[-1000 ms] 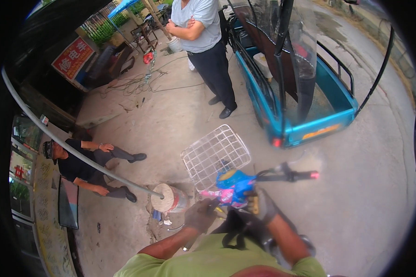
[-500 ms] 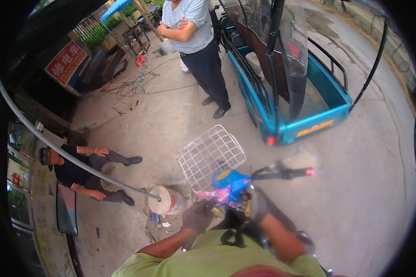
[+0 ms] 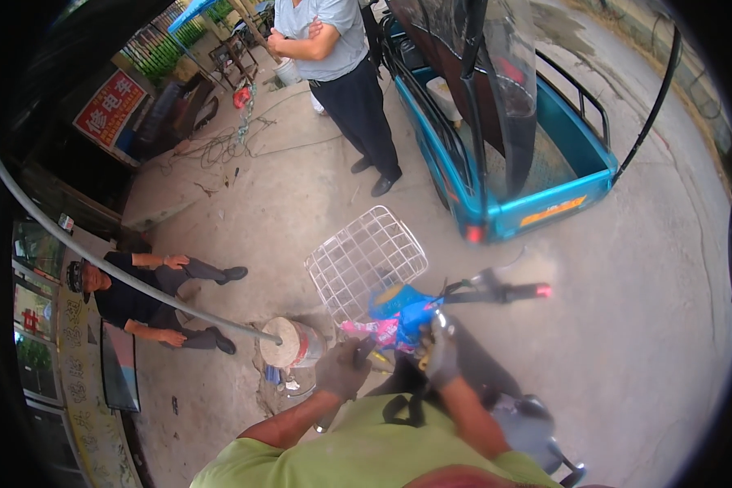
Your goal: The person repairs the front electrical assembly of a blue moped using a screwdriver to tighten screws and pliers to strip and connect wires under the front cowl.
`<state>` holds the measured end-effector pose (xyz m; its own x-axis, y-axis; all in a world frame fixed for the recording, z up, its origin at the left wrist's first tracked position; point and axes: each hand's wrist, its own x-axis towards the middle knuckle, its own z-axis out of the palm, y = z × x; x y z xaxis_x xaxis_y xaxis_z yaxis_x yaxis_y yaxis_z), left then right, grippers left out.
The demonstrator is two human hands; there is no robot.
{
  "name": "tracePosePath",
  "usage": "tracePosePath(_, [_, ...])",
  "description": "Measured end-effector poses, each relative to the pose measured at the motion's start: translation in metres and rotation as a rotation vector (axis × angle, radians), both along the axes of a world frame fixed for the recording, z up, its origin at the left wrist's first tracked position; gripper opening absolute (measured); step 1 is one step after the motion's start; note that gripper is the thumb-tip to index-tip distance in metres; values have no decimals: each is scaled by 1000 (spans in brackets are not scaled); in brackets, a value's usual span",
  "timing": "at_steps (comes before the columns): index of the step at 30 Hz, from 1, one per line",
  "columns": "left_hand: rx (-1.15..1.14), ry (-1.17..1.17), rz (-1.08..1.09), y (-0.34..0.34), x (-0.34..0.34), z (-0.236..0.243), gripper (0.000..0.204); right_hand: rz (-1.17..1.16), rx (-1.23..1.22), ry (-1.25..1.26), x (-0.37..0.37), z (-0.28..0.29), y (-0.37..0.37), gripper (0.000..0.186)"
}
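Both my hands wear dark grey work gloves. My left hand [image 3: 343, 371] is closed around something dark, too blurred to name, beside a pink-and-white wrapping [image 3: 374, 331]. Closed fingers of my right hand [image 3: 442, 358] hold a small yellow-handled tool [image 3: 424, 356]; its working end is hidden. Between and just beyond the hands, a blue covering [image 3: 415, 315] sits on the middle of a two-wheeler's handlebar. Its right handlebar grip [image 3: 512, 292], red at the tip, sticks out free of my hands. A white wire basket [image 3: 366, 260] is mounted ahead of it.
A blue cargo tricycle [image 3: 537, 207] stands ahead right. A person [image 3: 333, 73] stands with crossed arms; another person [image 3: 159, 289] sits at left. A bucket [image 3: 289, 346] holds a long curved pole [image 3: 138, 272]. Cables [image 3: 220, 146] lie on the ground farther off.
The scene has shifted slightly up and left in the picture. My right hand has moved a little closer to the blue covering; the left hand still stays closed beside the pink wrapping.
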<state>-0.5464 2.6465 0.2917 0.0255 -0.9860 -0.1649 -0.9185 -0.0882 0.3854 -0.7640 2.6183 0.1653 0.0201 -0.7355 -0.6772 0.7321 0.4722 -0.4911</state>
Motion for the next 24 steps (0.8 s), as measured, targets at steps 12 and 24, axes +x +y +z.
tracePosePath(12, [132,-21,30,5,2,-2,50,441,-88,-19,-45,27,-25,53])
tracePosePath(24, [114,-7,28,7,4,-4,45,662,-114,-251,-70,23,-45,41])
